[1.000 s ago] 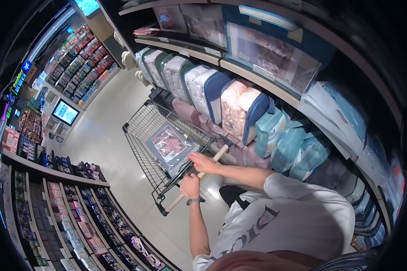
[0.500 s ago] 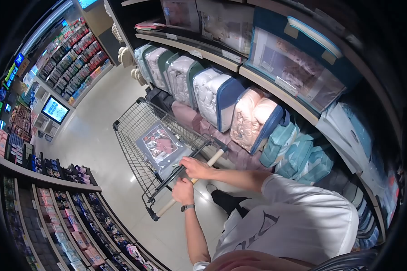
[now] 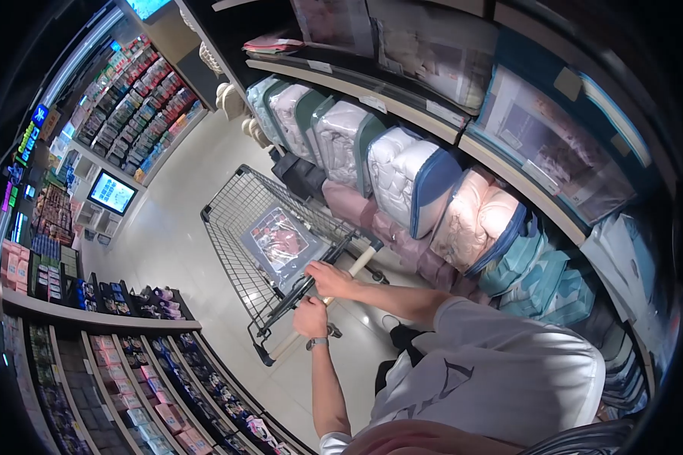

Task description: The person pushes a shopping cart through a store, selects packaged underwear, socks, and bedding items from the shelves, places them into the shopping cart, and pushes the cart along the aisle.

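A wire shopping cart (image 3: 231, 227) stands ahead of me on the pale floor, with a grey flat package (image 3: 284, 246) in it that shows a pinkish picture. Both hands are closed at the middle of its beige handle (image 3: 284, 345). My left hand (image 3: 310, 317), with a watch at the wrist, is on the lower part. Just above it, my right hand (image 3: 330, 280) wraps over the handle, close to the package's near edge. The fingertips of both hands are partly hidden.
Bagged quilts (image 3: 410, 178) and teal bags (image 3: 542, 280) line the low shelf to the right. On the left runs a shelf of small packets (image 3: 140, 379). A lit screen (image 3: 112, 192) and a hanging-goods rack (image 3: 133, 106) stand farther off, beyond the aisle floor (image 3: 174, 182).
The bagged quilts and the right shelf have shifted right and nearer in view. Both hands stay on the cart handle, and the package still lies in the cart.
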{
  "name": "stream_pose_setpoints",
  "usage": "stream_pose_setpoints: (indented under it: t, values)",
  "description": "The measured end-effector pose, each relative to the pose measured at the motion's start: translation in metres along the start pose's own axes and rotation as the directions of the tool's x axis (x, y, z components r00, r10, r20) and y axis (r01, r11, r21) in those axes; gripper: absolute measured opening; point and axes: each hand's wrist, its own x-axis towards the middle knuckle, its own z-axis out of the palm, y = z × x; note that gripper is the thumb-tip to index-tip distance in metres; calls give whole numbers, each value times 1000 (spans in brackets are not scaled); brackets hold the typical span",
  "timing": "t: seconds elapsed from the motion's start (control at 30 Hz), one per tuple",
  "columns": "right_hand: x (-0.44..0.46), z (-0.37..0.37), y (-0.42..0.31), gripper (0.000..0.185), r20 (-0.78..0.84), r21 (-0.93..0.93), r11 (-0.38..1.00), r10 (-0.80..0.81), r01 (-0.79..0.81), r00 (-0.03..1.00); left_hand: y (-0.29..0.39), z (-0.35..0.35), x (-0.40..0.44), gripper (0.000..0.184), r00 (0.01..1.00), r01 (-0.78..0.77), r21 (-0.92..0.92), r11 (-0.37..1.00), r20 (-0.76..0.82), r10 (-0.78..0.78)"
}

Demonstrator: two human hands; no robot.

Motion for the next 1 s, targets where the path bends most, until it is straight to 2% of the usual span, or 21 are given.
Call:
stream_pose_setpoints:
  t: [0.07,0.2,0.23,0.43,0.53,0.67,0.73,0.77,0.83,0.9,1.0]
  values:
    - [22,8,4,38,14,-7,999,39,-38,999,-6,0,23,35,1000,-3,-4,1000,6,3]
    - [67,29,12,37,11,-9,999,33,-32,999,-15,-2,74,41,990,-18,34,999,142,13]
    - [78,34,15,36,-1,-9,999,36,-36,999,-14,-6,86,51,980,-11,50,999,198,1]
    - [151,61,31,34,-33,-51,999,7,-8,999,-32,-11,168,80,914,-157,69,985,387,119]
    - [190,75,37,31,-52,-46,999,24,-27,998,-44,-8,216,80,873,-193,4,981,458,170]
    - [244,82,33,21,5,-67,995,70,-70,998,-50,-29,275,77,787,-224,-71,972,575,224]
    - [267,86,34,16,19,-78,995,62,-60,998,-66,-3,307,75,771,-227,-91,970,592,236]
    - [279,92,40,12,-16,-74,997,5,-6,1000,-69,1,322,75,762,-233,-94,968,600,241]
    - [309,106,57,11,-8,-114,993,24,-25,1000,-71,2,352,77,764,-240,-102,965,594,253]
    - [332,119,65,11,1,-132,985,109,-108,994,-69,-13,371,77,776,-225,-105,969,582,243]
    - [371,123,62,13,101,-133,956,276,-262,956,-73,-18,405,76,794,-216,-129,968,553,251]
